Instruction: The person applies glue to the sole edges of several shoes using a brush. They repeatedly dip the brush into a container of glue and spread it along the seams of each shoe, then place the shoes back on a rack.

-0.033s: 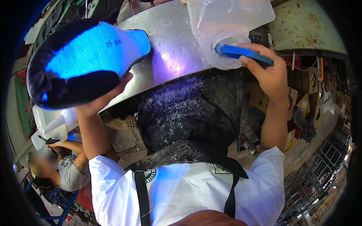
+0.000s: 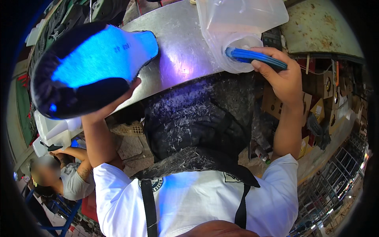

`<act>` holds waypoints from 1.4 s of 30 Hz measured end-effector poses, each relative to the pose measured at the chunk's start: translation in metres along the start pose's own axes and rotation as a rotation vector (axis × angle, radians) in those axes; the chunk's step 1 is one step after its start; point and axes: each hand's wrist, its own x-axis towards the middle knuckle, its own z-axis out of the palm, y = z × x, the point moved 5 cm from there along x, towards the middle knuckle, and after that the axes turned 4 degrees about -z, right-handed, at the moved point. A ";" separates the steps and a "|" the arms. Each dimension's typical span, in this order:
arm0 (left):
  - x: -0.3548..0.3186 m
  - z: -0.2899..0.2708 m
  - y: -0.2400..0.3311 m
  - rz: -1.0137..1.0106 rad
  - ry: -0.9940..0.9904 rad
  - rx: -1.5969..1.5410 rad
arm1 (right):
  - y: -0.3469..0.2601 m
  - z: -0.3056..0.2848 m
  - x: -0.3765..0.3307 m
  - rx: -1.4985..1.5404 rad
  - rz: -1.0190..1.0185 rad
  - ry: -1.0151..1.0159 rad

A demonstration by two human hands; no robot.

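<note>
A dark shoe upper point(image 2: 104, 85) is in my left hand point(image 2: 100, 112), its pale sole side turned up and glowing blue under the light. My left fingers are wrapped round its near edge, partly hidden beneath it. My right hand point(image 2: 286, 81) grips a blue-handled brush point(image 2: 264, 59) between thumb and fingers. The brush's far end reaches into the round mouth of a translucent plastic jug point(image 2: 246, 17), and its bristles are not clearly visible. The jug lies on the metal tabletop point(image 2: 169, 29).
Another white plastic container point(image 2: 57, 128) stands at the left, near a seated person point(image 2: 77, 183). Dark shoe parts point(image 2: 75, 15) are lined up at the far left. Cardboard boxes point(image 2: 274, 104) and a wire rack point(image 2: 335, 185) are on the right. A dusty black apron point(image 2: 197, 122) covers my lap.
The shoe upper has shifted slightly down and to the right and tilted a little with my left hand. The right hand and the brush have barely moved.
</note>
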 end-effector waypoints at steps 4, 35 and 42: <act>-0.006 -0.005 0.027 0.010 -0.016 0.144 | 0.009 -0.009 -0.004 0.167 0.332 0.009; -0.092 0.053 0.049 0.390 0.720 -0.116 | -0.024 0.132 -0.047 0.836 -0.096 -0.360; -0.086 0.048 0.045 0.527 0.724 -0.027 | -0.014 0.137 -0.026 0.417 -0.405 -0.227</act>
